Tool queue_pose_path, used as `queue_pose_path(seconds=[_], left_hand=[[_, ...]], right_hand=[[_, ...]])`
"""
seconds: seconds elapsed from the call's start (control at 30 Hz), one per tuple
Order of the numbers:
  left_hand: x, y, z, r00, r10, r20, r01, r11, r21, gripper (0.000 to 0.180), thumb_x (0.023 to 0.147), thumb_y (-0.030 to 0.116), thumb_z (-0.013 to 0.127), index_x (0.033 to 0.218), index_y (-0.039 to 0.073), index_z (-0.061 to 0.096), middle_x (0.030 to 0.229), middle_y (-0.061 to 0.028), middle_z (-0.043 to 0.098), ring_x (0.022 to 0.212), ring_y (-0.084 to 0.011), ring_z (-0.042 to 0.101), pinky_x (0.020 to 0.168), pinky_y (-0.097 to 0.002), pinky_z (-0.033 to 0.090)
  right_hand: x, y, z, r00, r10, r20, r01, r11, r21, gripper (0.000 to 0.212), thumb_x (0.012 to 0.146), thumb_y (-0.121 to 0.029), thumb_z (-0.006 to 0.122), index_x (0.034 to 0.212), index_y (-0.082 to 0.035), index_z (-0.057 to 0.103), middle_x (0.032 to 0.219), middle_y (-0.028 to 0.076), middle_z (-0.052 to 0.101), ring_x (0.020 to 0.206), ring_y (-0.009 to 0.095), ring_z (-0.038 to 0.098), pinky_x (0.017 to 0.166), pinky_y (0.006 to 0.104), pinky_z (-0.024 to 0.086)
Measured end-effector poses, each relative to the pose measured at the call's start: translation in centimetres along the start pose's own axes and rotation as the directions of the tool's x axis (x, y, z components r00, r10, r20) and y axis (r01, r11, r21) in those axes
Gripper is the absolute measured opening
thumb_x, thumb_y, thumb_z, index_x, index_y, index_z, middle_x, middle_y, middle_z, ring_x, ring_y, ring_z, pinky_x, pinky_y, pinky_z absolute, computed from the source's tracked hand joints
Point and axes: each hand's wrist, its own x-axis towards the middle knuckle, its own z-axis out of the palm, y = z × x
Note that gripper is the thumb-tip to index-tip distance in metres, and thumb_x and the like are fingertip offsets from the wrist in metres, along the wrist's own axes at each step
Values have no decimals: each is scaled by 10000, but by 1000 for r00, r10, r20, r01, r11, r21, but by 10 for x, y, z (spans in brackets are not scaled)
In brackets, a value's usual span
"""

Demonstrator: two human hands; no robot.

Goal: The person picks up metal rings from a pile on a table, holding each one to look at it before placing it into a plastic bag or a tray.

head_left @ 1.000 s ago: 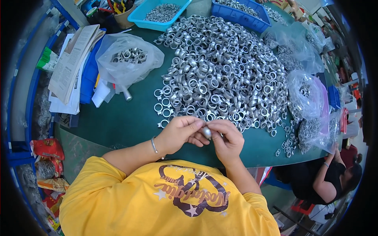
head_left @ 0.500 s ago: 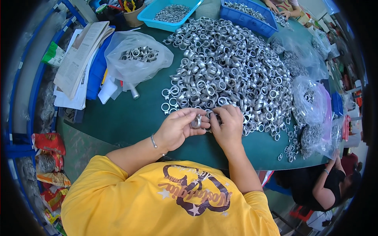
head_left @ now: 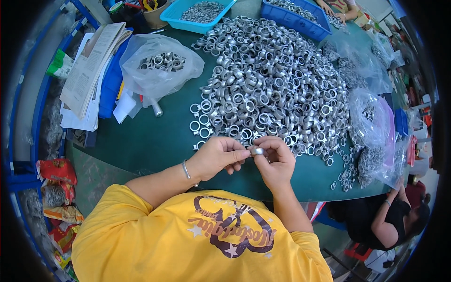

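Observation:
A small silvery metal ring [head_left: 257, 151] is held in front of the near edge of a large heap of similar metal rings [head_left: 277, 84]. My right hand [head_left: 276, 164] pinches it between thumb and fingers. From the other side, my left hand [head_left: 220, 159] is closed, its thumb and forefinger meeting the ring's left edge. The remaining left fingers are curled, and what lies behind them is hidden. Several single rings [head_left: 194, 126] lie flat on the green table [head_left: 174, 127] to the left of the heap.
Left of the heap lies an open plastic bag [head_left: 131, 75] of rings, beside papers [head_left: 89, 75]. A light blue tray [head_left: 188, 26] and a dark blue bin [head_left: 300, 21] stand at the back. More bagged rings [head_left: 369, 117] are at right. Other people sit far right and behind the bin.
The ring that lay in my left fingers is now up between both hands. My left hand has turned over and closed its fingertips; my right hand has drawn slightly nearer to me.

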Motion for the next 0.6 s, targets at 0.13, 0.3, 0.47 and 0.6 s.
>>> queue_pose_path(seconds=[0.13, 0.3, 0.47, 0.6], left_hand=[[1, -4, -2, 999, 14, -36, -14, 1000, -9, 152, 861, 155, 605, 888, 5, 607, 718, -31, 591, 590, -83, 558, 494, -184, 442], [2, -6, 0, 999, 17, -52, -21, 997, -68, 149, 867, 148, 594, 893, 2, 604, 739, -41, 597, 596, -91, 543, 528, -190, 438], [3, 1, -2, 994, 105, -24, -106, 991, -80, 151, 858, 165, 614, 880, 15, 613, 719, -18, 594, 585, -62, 527, 514, -179, 432], [-2, 5, 1, 992, 121, 33, -120, 992, -31, 87, 847, 77, 605, 887, 0, 600, 771, -40, 584, 628, -85, 527, 539, -197, 425]], right_hand=[[2, -3, -13, 984, -111, 137, 144, 954, -262, 132, 715, 86, 645, 793, 13, 567, 878, 57, 565, 636, 57, 537, 535, 163, 451], [2, -11, -14, 970, 155, 188, -153, 988, -26, 186, 684, 91, 670, 826, -2, 592, 845, 49, 536, 659, 67, 534, 537, 159, 423], [1, -18, -12, 967, 96, 235, -96, 995, -11, 204, 660, 66, 702, 833, -14, 630, 914, 85, 551, 753, 148, 569, 621, 227, 462], [3, -17, -14, 929, -183, 321, 291, 898, -331, 178, 662, 53, 699, 812, -23, 642, 936, 104, 572, 815, 222, 586, 704, 286, 483]])
